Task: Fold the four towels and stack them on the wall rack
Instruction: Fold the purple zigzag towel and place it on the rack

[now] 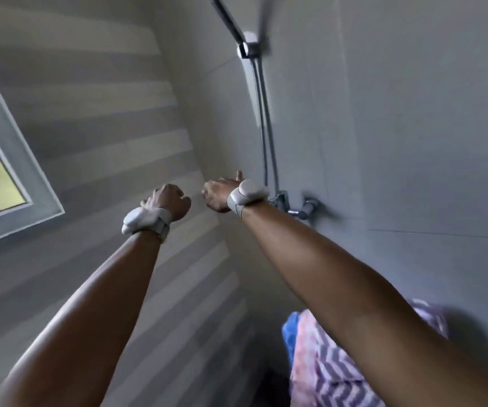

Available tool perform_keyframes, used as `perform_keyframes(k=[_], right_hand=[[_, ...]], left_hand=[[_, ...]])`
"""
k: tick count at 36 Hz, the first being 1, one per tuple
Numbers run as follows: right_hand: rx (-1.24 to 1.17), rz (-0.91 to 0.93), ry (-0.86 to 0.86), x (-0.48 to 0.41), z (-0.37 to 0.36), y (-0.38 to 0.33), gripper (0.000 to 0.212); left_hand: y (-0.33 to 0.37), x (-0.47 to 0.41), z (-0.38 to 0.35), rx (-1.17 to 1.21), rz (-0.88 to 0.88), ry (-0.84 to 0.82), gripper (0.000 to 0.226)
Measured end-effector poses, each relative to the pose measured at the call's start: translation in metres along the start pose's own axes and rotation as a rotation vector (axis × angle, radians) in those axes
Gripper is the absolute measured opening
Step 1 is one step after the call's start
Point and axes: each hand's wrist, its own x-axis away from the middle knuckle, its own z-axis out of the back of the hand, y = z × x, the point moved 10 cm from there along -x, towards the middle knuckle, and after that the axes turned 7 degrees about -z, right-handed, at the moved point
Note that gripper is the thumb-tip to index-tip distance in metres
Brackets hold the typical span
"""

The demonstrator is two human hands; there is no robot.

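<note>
While held out toward the tiled wall (105, 148) at mid-frame, the left hand (168, 201) is seen curled on nothing; the right hand (219, 195) is too blurred for its fingers to be judged. At lower right the towels (325, 371) are bunched, their long axis unreadable. One is best spread flat and its edges matched before it is folded.

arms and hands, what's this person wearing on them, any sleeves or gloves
No sleeves show anywhere in view. The left wrist band and right wrist band match: a pale grey strap carrying a rounded white pod. The left hand and right hand have no gloves, and no cables show.
</note>
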Motion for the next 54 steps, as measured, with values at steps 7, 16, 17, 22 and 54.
perform_keyframes(k=[7,16,17,22,54], right_hand=[[0.046,-0.216,-0.011,0.029,-0.021,0.115,0.015],[0.09,-0.555,-0.162,0.108,-0.095,0.267,0.021],[0.078,-0.597,-0.19,0.117,-0.111,0.285,0.024],[0.033,-0.704,-0.356,0.165,-0.188,0.34,0.023],[-0.001,-0.594,-0.355,0.196,-0.305,0.397,0.095]], left_hand=[[0.094,0.003,-0.098,0.094,-0.17,-0.147,0.033],[0.172,0.054,-0.249,0.19,-0.513,-0.549,0.018],[0.178,0.067,-0.27,0.188,-0.554,-0.613,0.019],[0.192,0.122,-0.366,0.236,-0.613,-0.877,0.015],[0.18,0.233,-0.492,-0.006,-0.995,-0.454,0.045]])
